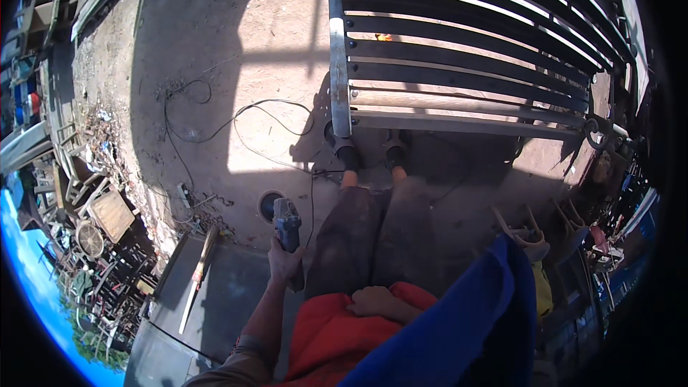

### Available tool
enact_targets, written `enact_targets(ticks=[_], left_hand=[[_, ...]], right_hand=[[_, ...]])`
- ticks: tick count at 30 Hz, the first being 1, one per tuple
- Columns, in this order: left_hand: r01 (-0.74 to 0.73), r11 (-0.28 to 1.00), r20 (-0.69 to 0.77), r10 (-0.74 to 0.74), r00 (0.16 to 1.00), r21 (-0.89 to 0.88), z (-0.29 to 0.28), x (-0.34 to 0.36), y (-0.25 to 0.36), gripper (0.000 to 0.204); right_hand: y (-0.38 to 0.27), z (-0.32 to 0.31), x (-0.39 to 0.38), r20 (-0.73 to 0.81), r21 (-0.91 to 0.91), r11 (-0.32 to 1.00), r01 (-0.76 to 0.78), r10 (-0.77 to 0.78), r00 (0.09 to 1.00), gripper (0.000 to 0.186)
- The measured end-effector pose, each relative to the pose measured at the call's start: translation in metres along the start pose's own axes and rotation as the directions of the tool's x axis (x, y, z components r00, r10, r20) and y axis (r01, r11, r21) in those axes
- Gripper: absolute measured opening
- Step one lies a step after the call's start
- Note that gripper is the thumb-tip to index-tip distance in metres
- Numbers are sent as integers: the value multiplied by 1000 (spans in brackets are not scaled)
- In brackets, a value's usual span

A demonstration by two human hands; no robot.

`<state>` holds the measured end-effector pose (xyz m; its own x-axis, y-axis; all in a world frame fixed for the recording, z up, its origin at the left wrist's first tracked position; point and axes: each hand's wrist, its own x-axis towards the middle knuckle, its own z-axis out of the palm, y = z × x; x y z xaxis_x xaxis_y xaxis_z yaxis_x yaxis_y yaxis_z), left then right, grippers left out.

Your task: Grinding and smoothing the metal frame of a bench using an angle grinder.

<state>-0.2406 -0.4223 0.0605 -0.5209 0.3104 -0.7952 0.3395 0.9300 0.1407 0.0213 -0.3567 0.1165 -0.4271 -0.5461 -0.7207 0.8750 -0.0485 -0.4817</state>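
My left hand (284,261) is wrapped round the body of a grey angle grinder (288,228), held out to the left of my legs with its head pointing away from me. Beside that head shows a round shape with a pale rim and dark middle (269,206); whether it belongs to the grinder or lies on the ground I cannot tell. At my waist, my right hand (373,302) is closed against the hem of my red shirt (326,326), its fingertips partly hidden. A slatted bench (466,50) stands just beyond my feet, its pale post on the left.
A dark cable (276,102) loops over the dirt ground left of the bench. Blue cloth (459,315) covers the lower right. A long blade with a wooden handle (198,272) lies on a grey sheet at left. Scrap wood (107,215) is piled at far left; wooden chair-like frames (527,233) stand right.
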Motion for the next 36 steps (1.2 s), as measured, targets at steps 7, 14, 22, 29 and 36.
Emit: enact_targets(ticks=[7,14,22,29,36], left_hand=[[48,998,51,-46,998,-46,-18,-6,-3,67],[-33,998,141,39,989,-45,-16,11,0,71],[-75,997,131,73,989,10,-29,11,16,71],[-137,984,176,155,972,-109,-45,18,30,58],[-234,934,295,312,903,-270,-62,7,84,54]], right_hand=[[-19,3,-1,-205,5,999,42,-40,978,51],[-17,-1,13,-314,103,995,16,17,949,55],[-8,23,26,-364,102,986,135,-89,927,55],[-34,-29,-24,-313,109,993,49,-12,950,51],[-16,8,24,-438,287,928,239,-95,894,47]])
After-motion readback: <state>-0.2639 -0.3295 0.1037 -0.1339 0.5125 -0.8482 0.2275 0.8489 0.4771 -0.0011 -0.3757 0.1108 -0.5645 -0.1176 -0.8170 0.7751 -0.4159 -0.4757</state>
